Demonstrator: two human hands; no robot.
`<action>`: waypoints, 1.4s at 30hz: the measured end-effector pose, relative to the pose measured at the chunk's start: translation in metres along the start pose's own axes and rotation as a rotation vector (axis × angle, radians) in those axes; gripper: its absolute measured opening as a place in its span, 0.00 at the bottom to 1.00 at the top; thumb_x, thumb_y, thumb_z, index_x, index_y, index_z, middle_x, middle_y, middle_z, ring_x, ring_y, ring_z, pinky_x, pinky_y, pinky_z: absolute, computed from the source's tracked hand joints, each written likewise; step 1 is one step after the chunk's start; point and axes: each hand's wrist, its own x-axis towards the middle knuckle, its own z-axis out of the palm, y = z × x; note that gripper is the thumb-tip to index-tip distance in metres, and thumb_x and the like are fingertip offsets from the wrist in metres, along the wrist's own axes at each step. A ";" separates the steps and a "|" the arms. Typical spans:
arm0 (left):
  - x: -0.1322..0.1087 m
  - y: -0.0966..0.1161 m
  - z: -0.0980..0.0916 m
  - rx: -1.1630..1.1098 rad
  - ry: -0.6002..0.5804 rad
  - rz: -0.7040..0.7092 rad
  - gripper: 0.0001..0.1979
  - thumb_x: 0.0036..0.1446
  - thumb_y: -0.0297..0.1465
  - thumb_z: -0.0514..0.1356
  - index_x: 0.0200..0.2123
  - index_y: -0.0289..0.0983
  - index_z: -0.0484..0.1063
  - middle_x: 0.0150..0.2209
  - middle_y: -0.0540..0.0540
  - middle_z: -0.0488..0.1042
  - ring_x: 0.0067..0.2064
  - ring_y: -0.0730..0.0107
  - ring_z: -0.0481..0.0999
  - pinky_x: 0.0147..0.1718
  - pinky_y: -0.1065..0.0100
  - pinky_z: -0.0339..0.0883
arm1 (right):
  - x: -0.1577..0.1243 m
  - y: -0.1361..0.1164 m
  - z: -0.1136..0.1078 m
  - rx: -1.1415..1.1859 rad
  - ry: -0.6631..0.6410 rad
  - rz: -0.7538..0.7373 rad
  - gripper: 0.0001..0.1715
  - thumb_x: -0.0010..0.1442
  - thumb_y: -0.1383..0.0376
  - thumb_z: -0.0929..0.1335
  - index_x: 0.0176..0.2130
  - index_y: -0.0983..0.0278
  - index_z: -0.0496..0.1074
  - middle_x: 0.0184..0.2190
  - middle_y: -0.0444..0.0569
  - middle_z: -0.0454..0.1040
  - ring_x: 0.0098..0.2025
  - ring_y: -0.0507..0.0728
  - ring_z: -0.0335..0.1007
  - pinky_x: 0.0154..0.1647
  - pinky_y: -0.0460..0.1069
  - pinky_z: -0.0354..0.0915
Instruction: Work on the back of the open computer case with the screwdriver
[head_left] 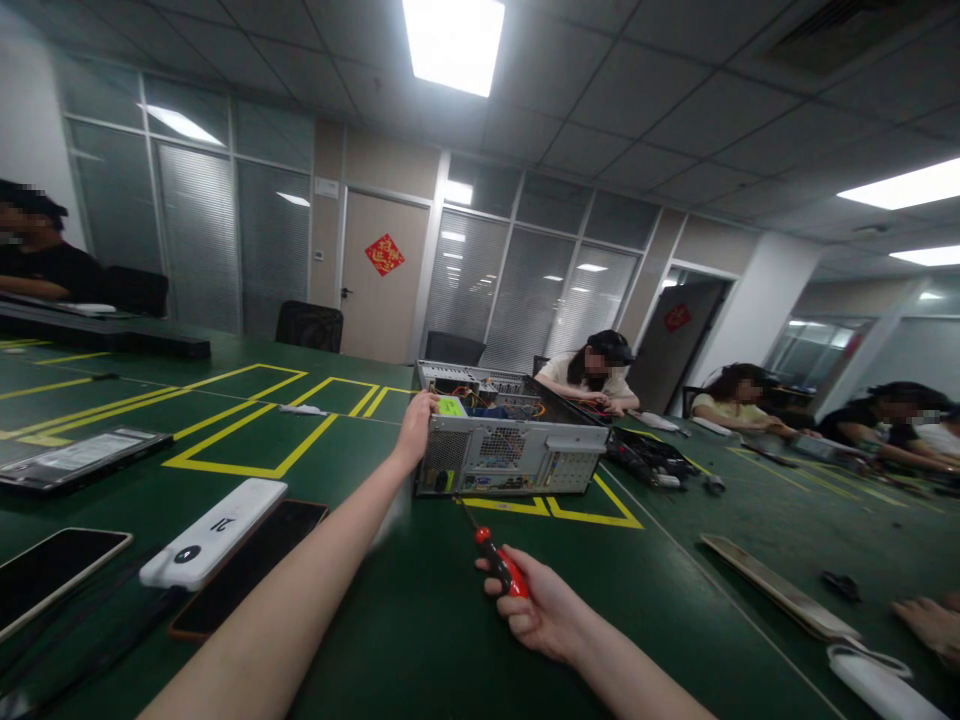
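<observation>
An open grey computer case (510,440) lies on the green table (420,620), its rear panel facing me and cables showing inside. My left hand (417,425) reaches out and grips the case's top left corner, fingers curled over the edge. Nearer to me, my right hand (540,605) is closed round the red and black handle of a screwdriver (495,558). Its thin shaft points toward the bottom of the case, with the tip just short of it.
Phones (52,575) and a white power bank (214,532) lie at the left, with a dark phone (251,575) under it. Yellow tape lines mark the table. A flat panel (776,590) lies at the right. Several other people sit working along the far and right sides.
</observation>
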 end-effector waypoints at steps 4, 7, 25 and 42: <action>0.000 0.000 0.000 -0.006 -0.006 -0.010 0.18 0.65 0.34 0.41 0.26 0.41 0.64 0.42 0.46 0.76 0.56 0.64 0.69 0.65 0.59 0.55 | 0.000 -0.004 -0.006 -0.027 0.023 -0.028 0.15 0.68 0.57 0.63 0.34 0.65 0.63 0.22 0.39 0.64 0.13 0.39 0.46 0.11 0.34 0.38; 0.000 0.000 0.000 -0.013 -0.002 -0.011 0.18 0.65 0.34 0.41 0.26 0.41 0.64 0.43 0.46 0.76 0.56 0.64 0.69 0.64 0.60 0.56 | 0.001 -0.004 -0.006 -0.037 0.026 -0.030 0.12 0.67 0.63 0.64 0.32 0.65 0.61 0.22 0.38 0.64 0.12 0.38 0.45 0.12 0.34 0.37; -0.001 0.002 0.000 -0.014 0.004 -0.005 0.19 0.65 0.34 0.41 0.25 0.40 0.63 0.42 0.46 0.76 0.55 0.65 0.71 0.64 0.60 0.57 | 0.008 -0.004 -0.012 0.016 0.014 -0.011 0.18 0.68 0.58 0.63 0.30 0.67 0.65 0.18 0.37 0.58 0.13 0.40 0.49 0.12 0.34 0.41; -0.001 0.002 0.000 -0.009 0.006 0.031 0.18 0.65 0.32 0.40 0.26 0.40 0.63 0.41 0.46 0.76 0.52 0.65 0.72 0.64 0.60 0.57 | 0.001 -0.008 -0.004 0.032 0.052 -0.124 0.09 0.68 0.62 0.63 0.41 0.66 0.66 0.26 0.45 0.70 0.15 0.42 0.56 0.09 0.34 0.49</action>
